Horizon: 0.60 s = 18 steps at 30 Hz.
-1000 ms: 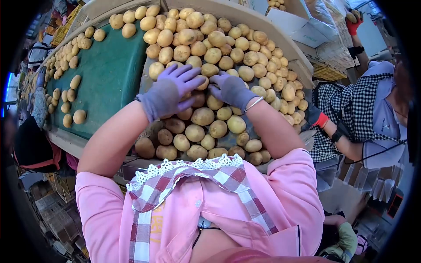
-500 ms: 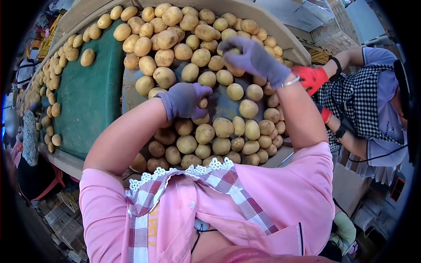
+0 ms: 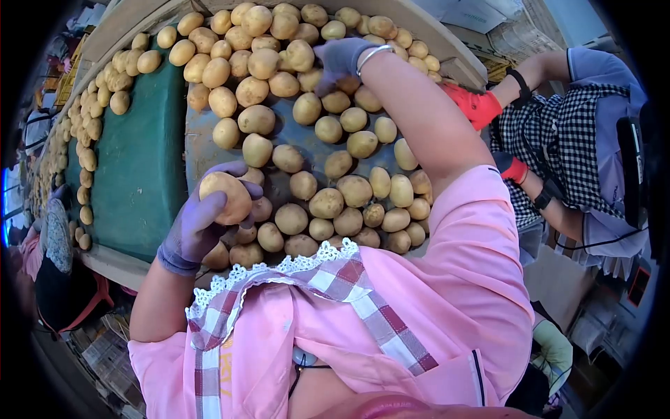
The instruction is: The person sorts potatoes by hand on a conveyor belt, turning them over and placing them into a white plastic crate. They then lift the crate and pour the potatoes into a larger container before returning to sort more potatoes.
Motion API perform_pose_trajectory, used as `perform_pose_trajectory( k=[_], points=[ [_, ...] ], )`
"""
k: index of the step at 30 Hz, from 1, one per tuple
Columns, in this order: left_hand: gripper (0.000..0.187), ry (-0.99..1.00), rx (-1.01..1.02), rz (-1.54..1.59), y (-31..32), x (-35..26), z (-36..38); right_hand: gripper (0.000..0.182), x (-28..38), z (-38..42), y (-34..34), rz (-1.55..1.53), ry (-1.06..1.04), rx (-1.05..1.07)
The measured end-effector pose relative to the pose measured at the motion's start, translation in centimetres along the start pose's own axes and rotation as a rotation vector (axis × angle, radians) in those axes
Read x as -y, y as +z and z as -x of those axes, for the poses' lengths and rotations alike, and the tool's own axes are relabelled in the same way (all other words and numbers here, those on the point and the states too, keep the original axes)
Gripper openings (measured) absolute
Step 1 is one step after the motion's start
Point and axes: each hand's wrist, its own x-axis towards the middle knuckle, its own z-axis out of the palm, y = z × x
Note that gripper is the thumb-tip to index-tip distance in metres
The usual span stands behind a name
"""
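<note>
My gloved left hand (image 3: 206,216) is closed around a large potato (image 3: 227,197), held up near my chest over the near left of the heap. The fingers and thumb wrap its sides. My gloved right hand (image 3: 340,61) reaches far across the board, its back toward me. Its thumb and fingers curl down around a shaded potato (image 3: 347,84), which the hand partly hides. Round, tan potatoes (image 3: 328,202) lie loose on the grey surface (image 3: 286,126) between and around both hands.
A green belt (image 3: 143,160) lies to the left, edged by a line of potatoes (image 3: 87,129). A wooden side wall (image 3: 447,42) bounds the far side. At the right a co-worker's red-gloved hand (image 3: 471,105) is close to my right arm. Another person (image 3: 63,279) is at the left.
My left hand has moved left and toward me, turning up with a large potato in it. My right hand has moved left and farther away. Some potatoes between the hands have shifted.
</note>
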Motion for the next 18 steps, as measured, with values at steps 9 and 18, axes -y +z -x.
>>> perform_pose_trajectory(
  k=[9, 18],
  points=[
    [0.056, 0.023, -0.052, 0.241, -1.2, 1.6, -2.6, 0.056, 4.9, 1.9, 2.5, 0.024, 0.166, -0.065],
    [0.055, 0.202, -0.013, 0.311, -3.0, 1.3, -3.3, 0.065, -3.6, 9.4, 6.3, -1.373, 0.2, -0.04]
  ],
)
